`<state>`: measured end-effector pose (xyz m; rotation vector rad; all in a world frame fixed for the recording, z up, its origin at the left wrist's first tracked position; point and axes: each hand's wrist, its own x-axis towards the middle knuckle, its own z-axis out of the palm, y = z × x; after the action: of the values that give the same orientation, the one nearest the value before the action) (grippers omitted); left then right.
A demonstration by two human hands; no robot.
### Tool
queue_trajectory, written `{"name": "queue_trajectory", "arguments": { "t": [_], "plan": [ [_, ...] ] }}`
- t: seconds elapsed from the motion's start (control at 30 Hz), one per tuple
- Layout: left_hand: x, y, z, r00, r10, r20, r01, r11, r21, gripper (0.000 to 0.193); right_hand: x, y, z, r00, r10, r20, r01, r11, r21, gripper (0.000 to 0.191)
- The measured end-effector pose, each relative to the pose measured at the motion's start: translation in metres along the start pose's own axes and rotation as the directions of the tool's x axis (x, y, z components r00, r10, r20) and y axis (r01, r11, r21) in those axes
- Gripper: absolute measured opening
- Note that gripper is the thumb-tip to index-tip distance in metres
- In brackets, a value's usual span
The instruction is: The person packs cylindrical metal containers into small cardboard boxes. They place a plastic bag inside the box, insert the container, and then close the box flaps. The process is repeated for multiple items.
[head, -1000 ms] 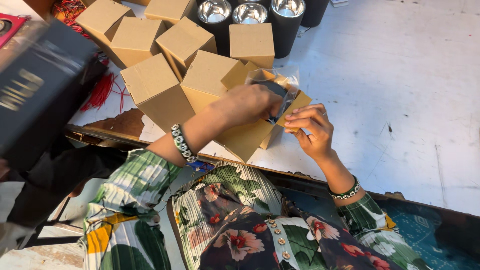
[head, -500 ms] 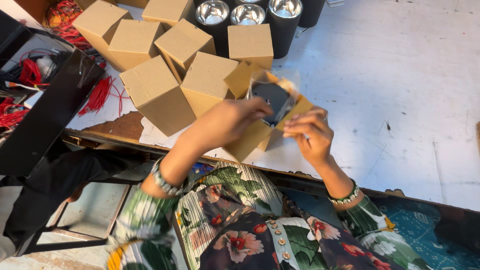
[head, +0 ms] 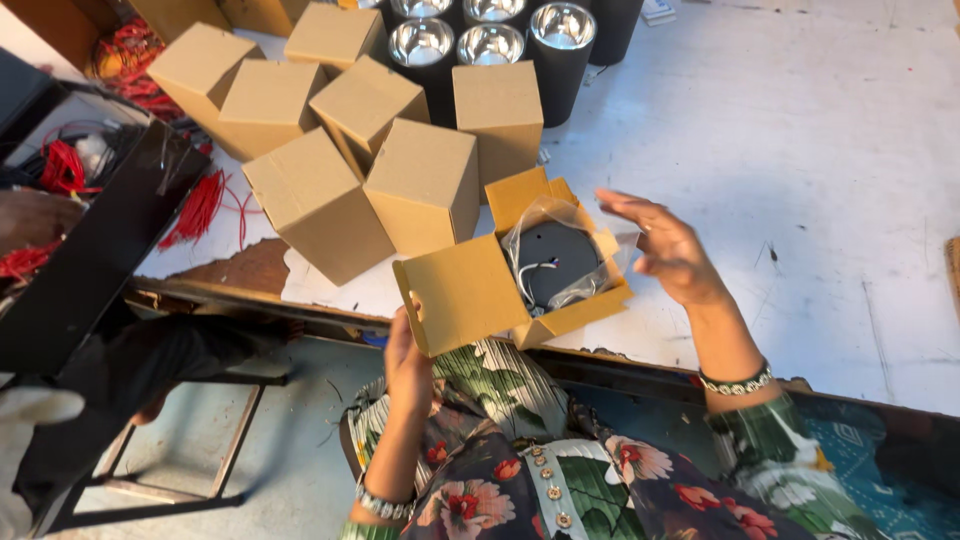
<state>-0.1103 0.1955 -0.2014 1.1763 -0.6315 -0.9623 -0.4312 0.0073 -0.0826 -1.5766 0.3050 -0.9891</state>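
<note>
An open brown cardboard box sits at the table's near edge, its flaps spread. Inside it lies a black round lamp with white wires, wrapped in a clear plastic bag. My left hand grips the box's near flap from below. My right hand hovers open just right of the box, fingers spread, touching nothing that I can see.
Several closed brown boxes are stacked behind the open one. Black cylindrical lamps with shiny reflectors stand at the back. A black tray with red wires lies at the left. The white table stretches right.
Both hands were at the box top with the bagged lamp. Now my left hand has dropped to the near flap, my right hand has come off and opened, and the flaps stand open.
</note>
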Motion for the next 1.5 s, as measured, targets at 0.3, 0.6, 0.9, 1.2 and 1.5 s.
{"name": "queue_trajectory", "arguments": {
  "t": [0.3, 0.6, 0.9, 1.2, 1.5],
  "plan": [
    [0.026, 0.076, 0.098, 0.799, 0.349, 0.489, -0.487, 0.853, 0.187, 0.088, 0.046, 0.006, 0.027, 0.972, 0.092, 0.218, 0.054, 0.809, -0.585, 0.046],
    [-0.010, 0.103, 0.116, 0.636, 0.608, 0.475, -0.723, 0.684, 0.093, 0.130, 0.055, -0.005, 0.033, 1.000, -0.018, -0.001, 0.014, 0.832, -0.554, 0.099],
    [-0.007, 0.063, 0.122, 0.766, 0.630, 0.128, -0.612, 0.654, 0.446, 0.086, 0.043, 0.020, 0.040, 0.999, 0.031, 0.012, -0.031, 0.999, -0.020, 0.069],
    [0.035, 0.090, 0.120, 0.926, 0.244, 0.288, -0.318, 0.916, 0.244, 0.040, -0.007, -0.001, 0.065, 0.947, -0.299, 0.119, 0.279, 0.578, -0.767, 0.069],
    [-0.019, 0.121, 0.144, 0.579, 0.565, 0.588, -0.810, 0.314, 0.495, 0.060, -0.036, 0.021, 0.052, 0.964, -0.259, 0.055, 0.216, 0.648, -0.731, 0.055]
  ]
}}
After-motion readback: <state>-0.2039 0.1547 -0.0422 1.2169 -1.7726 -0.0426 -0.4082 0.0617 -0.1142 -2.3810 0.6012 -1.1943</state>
